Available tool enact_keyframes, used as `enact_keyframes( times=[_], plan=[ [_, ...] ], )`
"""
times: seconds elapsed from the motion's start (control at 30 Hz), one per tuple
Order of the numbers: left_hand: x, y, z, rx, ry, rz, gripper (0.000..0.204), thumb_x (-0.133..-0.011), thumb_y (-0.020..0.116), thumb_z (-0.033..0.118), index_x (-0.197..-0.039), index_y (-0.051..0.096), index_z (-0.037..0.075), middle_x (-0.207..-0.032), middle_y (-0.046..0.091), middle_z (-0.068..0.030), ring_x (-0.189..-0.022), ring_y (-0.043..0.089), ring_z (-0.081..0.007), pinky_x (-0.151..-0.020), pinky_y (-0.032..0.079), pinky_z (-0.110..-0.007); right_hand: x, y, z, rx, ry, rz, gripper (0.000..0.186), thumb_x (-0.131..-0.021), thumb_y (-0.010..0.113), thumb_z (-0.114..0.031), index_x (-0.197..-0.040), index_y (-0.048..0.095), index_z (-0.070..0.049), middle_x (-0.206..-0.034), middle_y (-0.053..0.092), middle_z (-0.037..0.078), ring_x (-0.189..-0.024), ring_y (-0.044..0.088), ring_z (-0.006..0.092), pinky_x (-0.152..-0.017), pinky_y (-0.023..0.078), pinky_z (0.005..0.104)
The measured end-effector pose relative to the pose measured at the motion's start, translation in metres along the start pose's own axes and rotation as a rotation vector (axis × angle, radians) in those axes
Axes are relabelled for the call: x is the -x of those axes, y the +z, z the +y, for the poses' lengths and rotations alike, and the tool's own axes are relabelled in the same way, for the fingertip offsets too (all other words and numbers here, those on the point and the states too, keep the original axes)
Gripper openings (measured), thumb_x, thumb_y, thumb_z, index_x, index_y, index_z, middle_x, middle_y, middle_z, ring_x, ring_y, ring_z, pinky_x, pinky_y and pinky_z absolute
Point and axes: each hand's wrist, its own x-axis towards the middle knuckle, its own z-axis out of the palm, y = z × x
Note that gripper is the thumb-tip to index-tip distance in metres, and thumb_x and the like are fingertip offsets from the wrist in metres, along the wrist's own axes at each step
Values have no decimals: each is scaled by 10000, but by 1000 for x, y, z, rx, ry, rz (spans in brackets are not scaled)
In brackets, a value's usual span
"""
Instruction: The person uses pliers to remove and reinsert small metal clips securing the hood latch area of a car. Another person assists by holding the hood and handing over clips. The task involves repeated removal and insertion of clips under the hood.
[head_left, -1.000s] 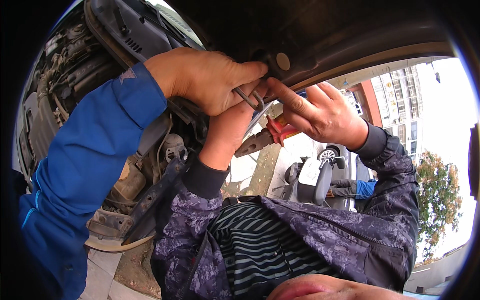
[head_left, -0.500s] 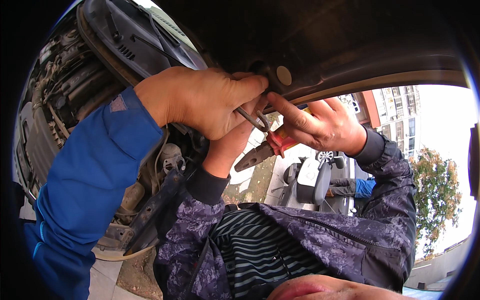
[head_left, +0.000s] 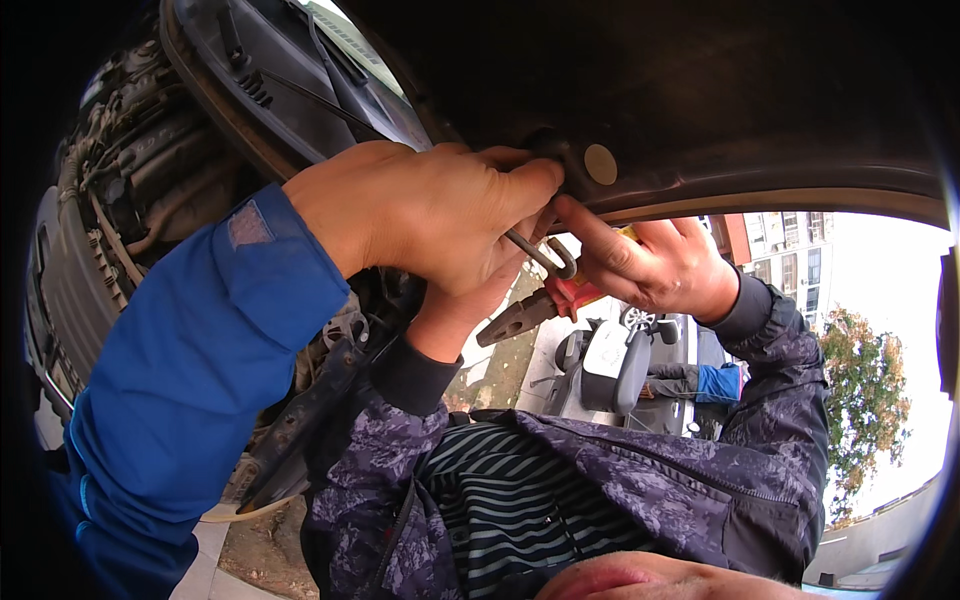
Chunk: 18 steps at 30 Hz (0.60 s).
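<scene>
My right hand (head_left: 655, 265) is wrapped around a pair of pliers (head_left: 522, 317) with red and yellow handles, their dark jaws pointing down and left. Its index finger reaches up to the edge of a dark overhead panel (head_left: 740, 165), close to a pale round spot. My left hand (head_left: 462, 312) rises behind another person's hand, which hides most of its fingers. That co-worker's hand (head_left: 440, 205), in a blue sleeve, comes from the left, fingertips at the same spot by the panel. A metal rod with a hooked end (head_left: 560, 262) sticks out from beneath it.
An exposed engine bay (head_left: 130, 210) lies on the left beside the car's windscreen wiper area (head_left: 300, 60). Beyond my arms are a parked scooter (head_left: 615, 365), a person's legs (head_left: 690, 382), a tree (head_left: 865, 410) and a building (head_left: 790, 245).
The panel and the co-worker's hand with the hooked rod have shifted slightly right and down in view. My right hand keeps its hold on the pliers.
</scene>
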Motion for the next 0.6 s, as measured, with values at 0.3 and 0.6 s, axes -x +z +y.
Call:
enact_keyframes(
  times=[0.3,0.6],
  plan=[
    [1,13,-1,-26,-71,40,404,-865,738,128,-1242,598,85,-1120,753,-169,-966,760,-456,-731,630,-529,-5,-10,-2,-98,68,-78,555,-869,800,-512,-1240,756,-102,-1594,591,12,-1250,705,246,-1098,575,487],
    [2,11,0,-35,-72,18,423,-870,702,102,-1277,593,66,-1083,761,-194,-903,768,-470,-689,621,-557,5,6,-5,-42,11,7,472,-816,806,-440,-1132,778,-91,-1581,605,17,-1093,703,218,-983,598,413]
  ],
)
